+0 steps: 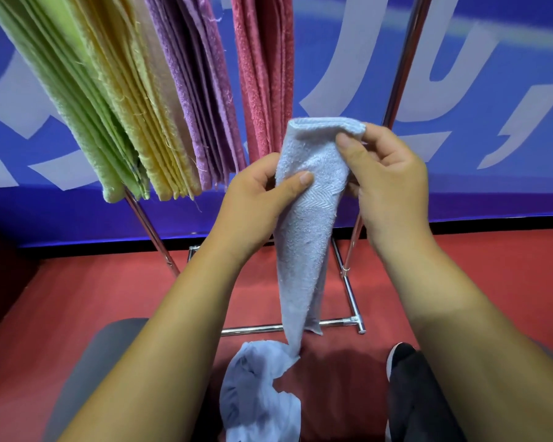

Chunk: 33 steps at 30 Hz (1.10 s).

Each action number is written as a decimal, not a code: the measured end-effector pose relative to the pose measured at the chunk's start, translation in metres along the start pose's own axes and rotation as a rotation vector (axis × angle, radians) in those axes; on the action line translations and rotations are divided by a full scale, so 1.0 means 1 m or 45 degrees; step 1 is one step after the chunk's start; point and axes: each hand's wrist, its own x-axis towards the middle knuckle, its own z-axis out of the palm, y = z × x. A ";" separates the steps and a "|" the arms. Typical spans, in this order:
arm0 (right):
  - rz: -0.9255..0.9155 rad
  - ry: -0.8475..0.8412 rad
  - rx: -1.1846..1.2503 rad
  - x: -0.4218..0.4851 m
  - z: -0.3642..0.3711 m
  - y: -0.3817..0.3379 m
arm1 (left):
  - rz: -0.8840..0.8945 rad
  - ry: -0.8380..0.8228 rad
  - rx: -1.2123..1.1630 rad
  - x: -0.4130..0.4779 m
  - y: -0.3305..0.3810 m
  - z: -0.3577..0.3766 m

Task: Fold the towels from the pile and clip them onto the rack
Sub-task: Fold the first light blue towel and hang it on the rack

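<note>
**Pale blue towel held up in both hands before the rack**

Centre of the frame: a pale blue terry towel with a woven herringbone band, gathered lengthwise into a narrow hanging strip and folded over at the top. Gripped at the upper right corner by the right hand, thumb on the near face and fingers curled behind. Lower and to the left, pinched along its left edge by the left hand, thumb pressed flat on the front, fingers hidden behind the cloth. Both forearms bare, reaching in from the bottom corners.

Narrowing toward the bottom, with the lower tip meeting a crumpled heap of thin pale blue cloth at bottom centre; one piece or two, impossible to tell.

From upper left to upper centre, hanging side by side in folded bundles: light green terry towels, pale yellow terry towels, lilac terry towels and dusty red terry towels, the last just above and behind the held towel's top.

Chrome tube rack: one slanted upright from the top right down behind the right hand, another below the green bundle at left, base bars on the floor behind the held towel.

Behind everything, a blue banner with large white lettering; below it, red flooring. Lower right, a black shoe with a white sole edge. Lower left, a rounded grey shape, too blurred to identify.
</note>
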 end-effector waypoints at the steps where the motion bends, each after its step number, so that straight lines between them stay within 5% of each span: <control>1: -0.008 0.006 0.026 0.003 0.001 -0.003 | 0.020 0.020 -0.005 0.001 0.005 0.001; 9: 0.009 -0.034 0.109 0.002 0.011 -0.001 | 0.007 0.081 -0.037 -0.004 -0.002 0.002; 19: 0.083 -0.053 0.076 0.004 -0.003 0.022 | -0.230 -0.218 -0.092 -0.015 -0.038 -0.004; 33: 0.233 0.023 -0.107 0.009 -0.027 0.045 | -0.302 -0.299 -0.034 -0.014 -0.063 0.010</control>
